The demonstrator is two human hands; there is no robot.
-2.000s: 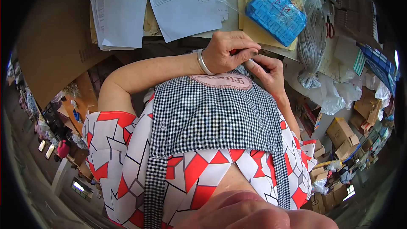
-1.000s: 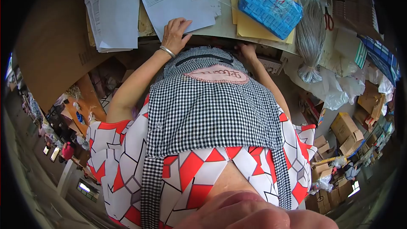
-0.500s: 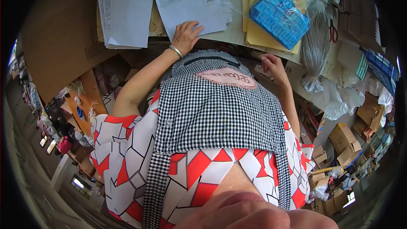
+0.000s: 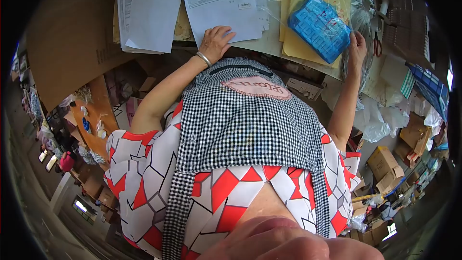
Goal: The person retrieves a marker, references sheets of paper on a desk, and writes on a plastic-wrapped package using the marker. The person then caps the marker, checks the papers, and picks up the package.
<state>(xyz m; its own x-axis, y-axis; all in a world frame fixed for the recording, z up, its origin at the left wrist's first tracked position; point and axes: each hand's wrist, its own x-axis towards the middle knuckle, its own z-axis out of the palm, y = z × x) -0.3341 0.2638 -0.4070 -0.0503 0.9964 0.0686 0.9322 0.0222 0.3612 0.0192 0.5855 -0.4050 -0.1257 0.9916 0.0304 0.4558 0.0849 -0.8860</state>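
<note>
My left hand, with a metal bangle at the wrist, lies on the lower edge of a printed white sheet. Its fingers rest over the paper, slightly bent. At the right, my right hand is at the right edge of a blue block-patterned packet in clear plastic. The fingers are bent and close together there; whether they grip the packet cannot be made out. Under the packet are yellow envelopes or sheets. A bundle of grey strands runs beside and partly behind my right hand.
Another stack of white papers lies on the table at the left. Red-handled scissors lie beyond the grey bundle. A large cardboard sheet stands at far left. Clear plastic bags and cardboard boxes are at the right.
My right hand has moved up and right, from beside my apron to the edge of the blue packet. My left hand stays on the paper. The view has shifted slightly.
</note>
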